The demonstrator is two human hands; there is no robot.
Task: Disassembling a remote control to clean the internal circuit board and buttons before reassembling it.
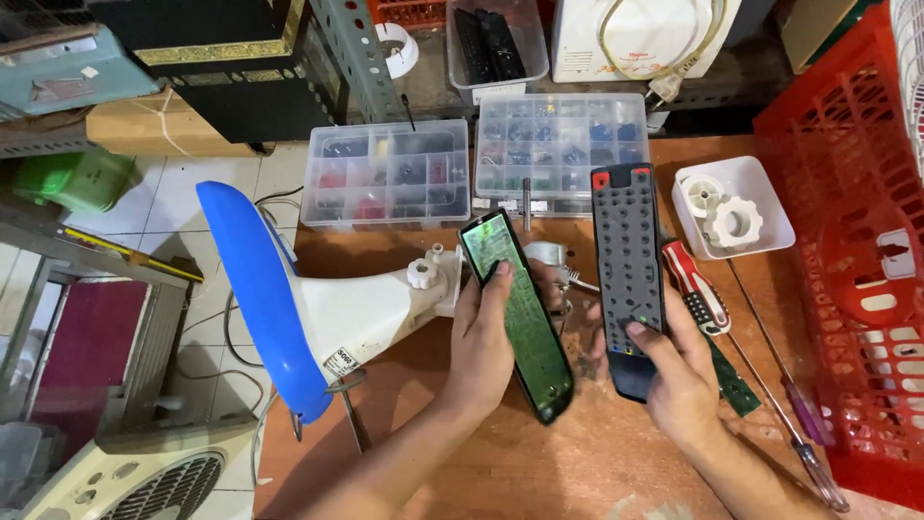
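Two remote halves: green circuit board [520, 308], grey button cover [628, 260].

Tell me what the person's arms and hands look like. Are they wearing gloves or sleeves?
No gloves and no sleeves show. The left hand and the right hand are both bare, and so are both forearms all the way down to the bottom edge of the picture. I can't see any rings, watch or bracelet on them. The fingernails look short and plain.
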